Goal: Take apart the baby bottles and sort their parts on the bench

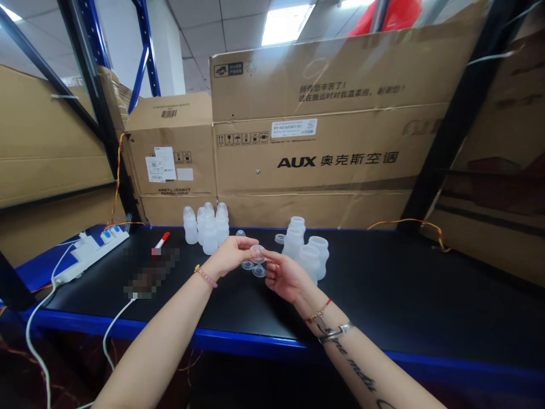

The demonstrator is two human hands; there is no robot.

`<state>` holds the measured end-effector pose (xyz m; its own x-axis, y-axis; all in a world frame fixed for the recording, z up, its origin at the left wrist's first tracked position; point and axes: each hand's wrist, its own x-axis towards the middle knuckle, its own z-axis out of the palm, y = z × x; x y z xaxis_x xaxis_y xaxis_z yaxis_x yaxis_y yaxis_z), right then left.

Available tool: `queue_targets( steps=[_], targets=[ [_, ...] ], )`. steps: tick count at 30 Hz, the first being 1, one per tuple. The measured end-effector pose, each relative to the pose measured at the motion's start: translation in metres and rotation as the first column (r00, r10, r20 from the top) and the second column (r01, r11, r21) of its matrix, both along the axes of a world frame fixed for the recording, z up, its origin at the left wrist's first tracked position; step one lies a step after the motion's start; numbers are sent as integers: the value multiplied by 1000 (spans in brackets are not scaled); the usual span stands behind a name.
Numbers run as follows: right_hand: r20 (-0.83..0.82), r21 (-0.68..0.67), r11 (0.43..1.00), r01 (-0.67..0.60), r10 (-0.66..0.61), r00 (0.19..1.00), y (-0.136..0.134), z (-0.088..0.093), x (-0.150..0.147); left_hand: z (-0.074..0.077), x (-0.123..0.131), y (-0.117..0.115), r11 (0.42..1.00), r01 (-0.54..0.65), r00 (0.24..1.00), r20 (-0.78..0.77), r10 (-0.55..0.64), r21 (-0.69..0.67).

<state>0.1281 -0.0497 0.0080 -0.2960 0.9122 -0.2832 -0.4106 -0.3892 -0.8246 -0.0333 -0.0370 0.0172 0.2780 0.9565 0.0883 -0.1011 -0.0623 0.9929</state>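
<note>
My left hand (232,254) and my right hand (287,275) meet over the middle of the black shelf. Between their fingertips is a clear bottle nipple (257,250), pinched from both sides. Just below lie more clear nipples (259,271) on the shelf, and another stands behind my left fingers. To the right are several frosted, open-topped baby bottles (318,250), with a translucent ring (279,238) beside them. On the left, several baby bottles with domed caps (210,236) stand upright in a group.
A red and white marker (160,243) lies at the left, near a blurred dark object (155,272) with a white cable. Further left is a white power strip (91,255). Large cardboard sheets (332,142) line the back. The blue shelf edge (238,342) runs along the front.
</note>
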Motion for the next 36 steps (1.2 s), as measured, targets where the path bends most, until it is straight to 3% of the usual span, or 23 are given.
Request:
queue_targets(
  steps=[5, 11, 16, 22, 30, 36],
  targets=[
    [-37, -20, 999, 49, -49, 998, 1, -5, -7, 1, 1, -1, 997, -82, 997, 5, 82, -16],
    [-54, 39, 999, 24, -22, 998, 1, -11, -8, 5, 5, -7, 985, -172, 983, -55, 174, 31],
    [23, 76, 996, 42, -44, 999, 2, -14, -10, 4, 9, -8, 969, -229, 947, -210, 244, 93],
    [160, 176, 980, 95, -124, 979, -1, -14, -14, -4, 12, -4, 933, -256, 841, -417, 344, 252],
    [283, 217, 974, 62, -124, 951, -8, -10, -14, -6, 13, -7, 930, -219, 761, -545, 353, 297],
    [283, 292, 949, 115, -201, 938, -14, -6, -17, -1, 10, -10, 957, -200, 800, -529, 283, 210]
  ],
)
